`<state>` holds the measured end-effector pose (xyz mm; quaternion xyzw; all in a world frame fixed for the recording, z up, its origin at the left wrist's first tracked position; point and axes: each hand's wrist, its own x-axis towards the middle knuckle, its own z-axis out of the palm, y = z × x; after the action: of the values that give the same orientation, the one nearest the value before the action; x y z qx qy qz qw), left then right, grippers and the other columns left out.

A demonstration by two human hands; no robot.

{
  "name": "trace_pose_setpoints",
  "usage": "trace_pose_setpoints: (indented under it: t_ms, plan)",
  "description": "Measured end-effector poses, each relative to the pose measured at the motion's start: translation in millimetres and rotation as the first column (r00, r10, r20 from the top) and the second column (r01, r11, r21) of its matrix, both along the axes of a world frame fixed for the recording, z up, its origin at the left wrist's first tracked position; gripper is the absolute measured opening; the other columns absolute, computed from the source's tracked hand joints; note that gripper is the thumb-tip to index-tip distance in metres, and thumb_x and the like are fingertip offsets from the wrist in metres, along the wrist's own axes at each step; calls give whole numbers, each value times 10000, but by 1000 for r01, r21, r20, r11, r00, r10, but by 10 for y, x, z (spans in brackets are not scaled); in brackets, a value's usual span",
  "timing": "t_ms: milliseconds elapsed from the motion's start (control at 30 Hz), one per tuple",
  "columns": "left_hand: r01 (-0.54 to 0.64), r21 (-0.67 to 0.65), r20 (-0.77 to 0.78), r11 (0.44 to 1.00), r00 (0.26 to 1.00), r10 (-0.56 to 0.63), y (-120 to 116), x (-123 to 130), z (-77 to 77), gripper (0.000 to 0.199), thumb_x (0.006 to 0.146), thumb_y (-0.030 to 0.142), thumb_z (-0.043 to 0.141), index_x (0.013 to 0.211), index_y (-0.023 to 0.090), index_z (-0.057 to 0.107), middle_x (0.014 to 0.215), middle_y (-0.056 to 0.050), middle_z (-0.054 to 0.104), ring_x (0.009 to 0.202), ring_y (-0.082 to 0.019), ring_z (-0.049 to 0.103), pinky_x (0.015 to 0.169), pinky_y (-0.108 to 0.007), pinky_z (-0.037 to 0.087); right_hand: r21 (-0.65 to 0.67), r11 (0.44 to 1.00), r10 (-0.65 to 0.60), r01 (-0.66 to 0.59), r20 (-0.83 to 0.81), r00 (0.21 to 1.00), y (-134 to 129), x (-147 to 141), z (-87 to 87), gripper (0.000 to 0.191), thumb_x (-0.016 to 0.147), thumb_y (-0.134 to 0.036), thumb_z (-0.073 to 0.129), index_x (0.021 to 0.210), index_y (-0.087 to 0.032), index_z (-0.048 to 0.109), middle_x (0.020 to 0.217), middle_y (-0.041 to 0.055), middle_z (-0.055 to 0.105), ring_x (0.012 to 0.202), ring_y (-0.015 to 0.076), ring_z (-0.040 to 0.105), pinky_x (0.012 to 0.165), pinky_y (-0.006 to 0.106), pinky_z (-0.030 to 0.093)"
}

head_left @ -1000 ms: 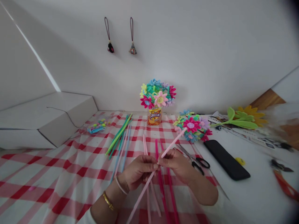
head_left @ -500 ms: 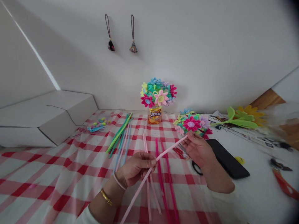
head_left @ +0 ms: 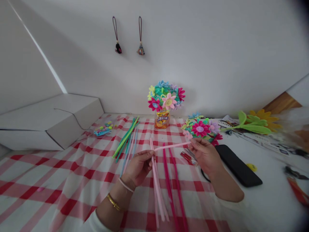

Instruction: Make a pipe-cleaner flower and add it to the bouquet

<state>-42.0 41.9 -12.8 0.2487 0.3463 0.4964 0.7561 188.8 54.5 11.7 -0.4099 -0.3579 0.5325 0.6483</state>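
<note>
A light pink pipe cleaner [head_left: 172, 146] runs between my two hands. My left hand [head_left: 141, 164] pinches it part way along, where it bends sharply, and its long end hangs down toward me. The fingers of my right hand [head_left: 205, 154] pinch its tip. Other light pink pipe cleaners [head_left: 156, 212] lie beneath, partly hidden by the held one. To their right lie dark pink pipe cleaners [head_left: 177, 187]. Green pipe cleaners [head_left: 125, 141] and pale blue ones [head_left: 135, 141] lie beyond my left hand. Scissors, mostly covered by my right hand, show a black handle [head_left: 205, 175].
A bouquet of fuzzy flowers [head_left: 166, 96] stands in an orange-labelled container [head_left: 162, 120] by the wall. Another flower bunch [head_left: 200, 128] lies beyond my right hand. A black phone [head_left: 238, 166], yellow flower [head_left: 264, 119] and orange-handled tool [head_left: 296, 190] lie right; a white box [head_left: 77, 119] stands left.
The pipe cleaner was a straight slanting line; now it bends at my left fingers, its upper part nearly level. My left hand has moved up slightly. The whole view has shifted a little.
</note>
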Motion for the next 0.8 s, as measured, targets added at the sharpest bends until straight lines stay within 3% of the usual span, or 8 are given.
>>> trace_pose_setpoints:
  t_ms: [800]
  plan:
    - [-47,7,12,999,999,47,12,0,8,119,651,175,703,639,96,614,507,17,546,408,-35,435,381,-145,299,-6,1000,18,-18,39,999,-9,-4,-7,154,561,-268,802,636,-245,670,610,-45,565,578,103,503,591,281,449]
